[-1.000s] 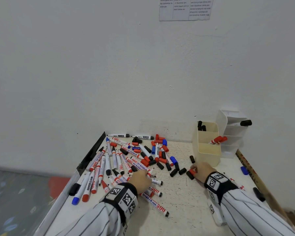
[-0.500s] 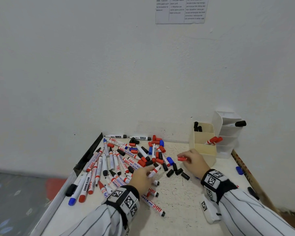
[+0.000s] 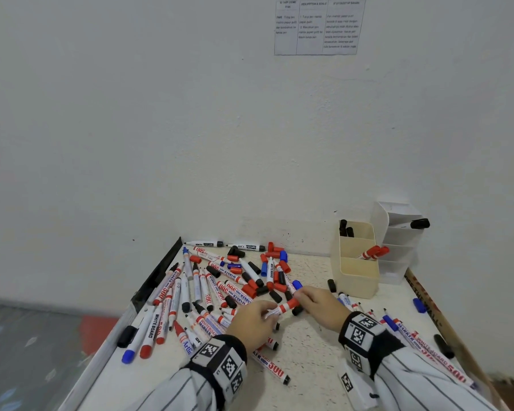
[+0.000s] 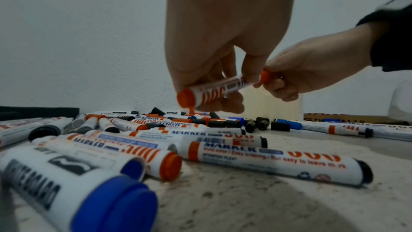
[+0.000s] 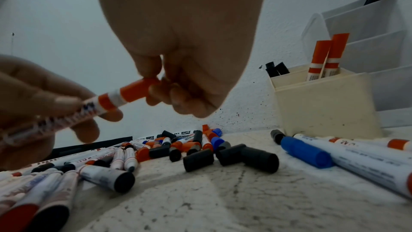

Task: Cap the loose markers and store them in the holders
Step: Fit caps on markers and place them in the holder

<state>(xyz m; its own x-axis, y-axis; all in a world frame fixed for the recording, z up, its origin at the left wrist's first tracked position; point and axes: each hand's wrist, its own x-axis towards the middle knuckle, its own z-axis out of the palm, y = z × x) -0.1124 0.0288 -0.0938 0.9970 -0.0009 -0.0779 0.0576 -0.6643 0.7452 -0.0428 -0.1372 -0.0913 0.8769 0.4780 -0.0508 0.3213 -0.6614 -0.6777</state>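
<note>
Head view: I am holding one marker (image 3: 282, 307) above the table (image 3: 309, 345), between both hands. My left hand (image 3: 254, 323) is gripping the barrel; my right hand (image 3: 319, 304) is pinching the red cap (image 3: 291, 304) at the far end. Loose markers and caps are lying on the table to the left. The beige holder (image 3: 357, 281) is standing at the right, the white holder (image 3: 398, 244) just behind it.

Left wrist view: left fingers (image 4: 252, 70) are curling round the marker (image 4: 223, 86); its red end is pointing at the camera.

Right wrist view: right fingertips (image 5: 156, 93) are closing on the cap (image 5: 137, 90), which is sitting on the marker tip. Two red markers (image 5: 325, 55) are standing in the beige holder (image 5: 323, 103).
</note>
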